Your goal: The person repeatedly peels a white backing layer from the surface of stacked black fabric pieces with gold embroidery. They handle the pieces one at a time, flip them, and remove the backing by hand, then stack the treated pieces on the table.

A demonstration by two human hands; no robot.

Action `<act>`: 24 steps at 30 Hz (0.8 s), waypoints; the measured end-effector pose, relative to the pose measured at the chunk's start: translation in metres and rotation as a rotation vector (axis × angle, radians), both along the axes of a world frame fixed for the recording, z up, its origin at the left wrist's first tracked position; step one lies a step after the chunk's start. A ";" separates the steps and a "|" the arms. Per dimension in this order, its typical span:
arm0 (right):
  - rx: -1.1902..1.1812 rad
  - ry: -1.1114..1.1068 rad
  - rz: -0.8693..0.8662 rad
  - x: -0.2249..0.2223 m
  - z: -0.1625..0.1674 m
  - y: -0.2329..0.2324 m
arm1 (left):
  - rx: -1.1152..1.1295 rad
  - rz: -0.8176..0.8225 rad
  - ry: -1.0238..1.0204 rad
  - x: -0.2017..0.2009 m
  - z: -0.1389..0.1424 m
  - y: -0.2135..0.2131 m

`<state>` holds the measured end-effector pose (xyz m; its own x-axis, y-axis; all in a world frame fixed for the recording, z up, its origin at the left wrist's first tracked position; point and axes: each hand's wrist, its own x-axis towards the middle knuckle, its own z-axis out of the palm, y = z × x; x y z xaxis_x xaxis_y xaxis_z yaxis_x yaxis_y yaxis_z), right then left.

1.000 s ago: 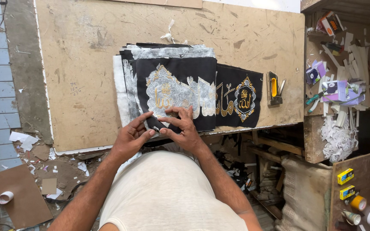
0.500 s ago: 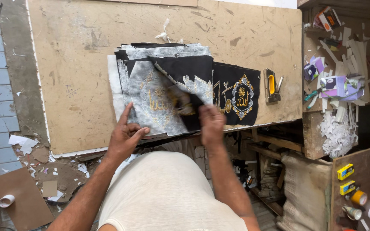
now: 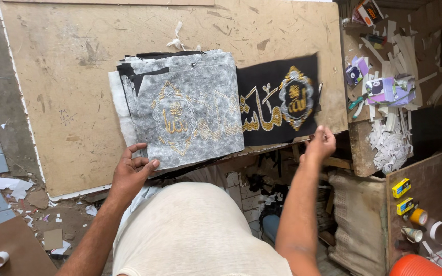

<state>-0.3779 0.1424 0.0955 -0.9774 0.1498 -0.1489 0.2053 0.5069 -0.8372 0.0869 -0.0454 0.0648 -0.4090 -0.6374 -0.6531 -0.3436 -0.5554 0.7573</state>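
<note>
Black embroidered cloth (image 3: 277, 107) flipped rightward, edges blurred

- Matt, scuffed fibreboard worktop (image 3: 78, 76); rough, stained, scratched
- Black cloth panel (image 3: 277, 102); matt weave, glinting gold and silver embroidery
- Grey fuzzy backing sheet (image 3: 190, 112); felt-like, gold stitching showing through
- White paper strips (image 3: 390, 143); matt, shredded
- Glossy orange plastic object (image 3: 415, 266); smooth
- Coarse woven sack (image 3: 359, 214); dull beige
</note>
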 end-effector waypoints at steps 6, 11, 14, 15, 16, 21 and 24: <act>0.276 0.793 0.817 0.116 -0.006 -0.046 | 0.029 0.061 0.043 -0.002 -0.004 0.004; -0.015 0.703 1.686 0.211 0.004 -0.093 | -0.095 0.093 0.078 -0.007 -0.007 0.011; 0.001 0.594 1.786 0.243 0.008 -0.106 | -0.169 0.081 0.080 -0.008 -0.005 0.013; 0.032 0.585 1.803 0.248 0.008 -0.110 | -0.202 0.065 0.069 -0.009 -0.005 0.014; 0.064 0.574 1.822 0.252 0.007 -0.112 | -0.233 0.053 0.055 -0.009 -0.005 0.015; 0.012 0.419 1.808 0.256 -0.004 -0.115 | -0.338 0.052 0.100 -0.008 -0.006 0.021; 0.018 0.273 1.773 0.257 -0.013 -0.112 | -0.383 0.038 0.134 -0.010 -0.008 0.022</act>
<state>-0.1212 0.0301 0.0825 0.0482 -0.9987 0.0179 -0.6673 -0.0456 -0.7434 0.0772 -0.0237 0.0570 -0.4458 -0.8406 -0.3076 -0.2123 -0.2345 0.9487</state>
